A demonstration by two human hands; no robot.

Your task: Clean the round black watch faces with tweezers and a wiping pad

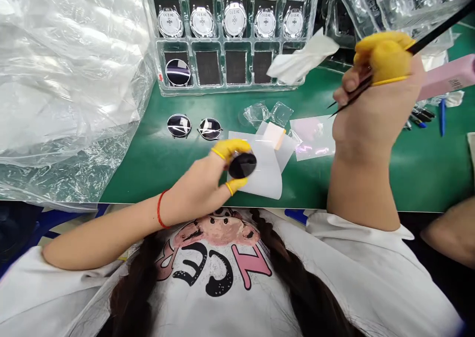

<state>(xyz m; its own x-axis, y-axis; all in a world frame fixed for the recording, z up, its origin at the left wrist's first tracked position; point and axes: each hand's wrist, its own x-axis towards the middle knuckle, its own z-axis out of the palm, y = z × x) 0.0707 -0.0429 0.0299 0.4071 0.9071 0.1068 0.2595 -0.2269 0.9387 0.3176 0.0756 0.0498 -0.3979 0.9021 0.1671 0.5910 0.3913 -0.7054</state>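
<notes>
My left hand [208, 181], with yellow finger cots, grips a round dark watch face [242, 166] between thumb and fingers, over white film sheets [265, 176]. Raised at the right, my right hand [374, 84] is closed around dark tweezers [352, 95], whose tips are apart and point left with nothing between them. Two round watch faces, one [179, 125] beside the other [210, 128], lie on the green mat left of the films. A clear tray [160, 70] behind them holds several watches back side up, and one dark face [178, 72] in its front row.
Clear plastic bags [70, 79] cover the left side. A white tissue [302, 57] overlaps the tray's right corner. Clear film pieces [313, 136] lie mid-mat. A pink bottle [447, 77], pens [443, 117] and stacked trays [404, 5] stand right. Someone's arm [452, 230] shows at the right edge.
</notes>
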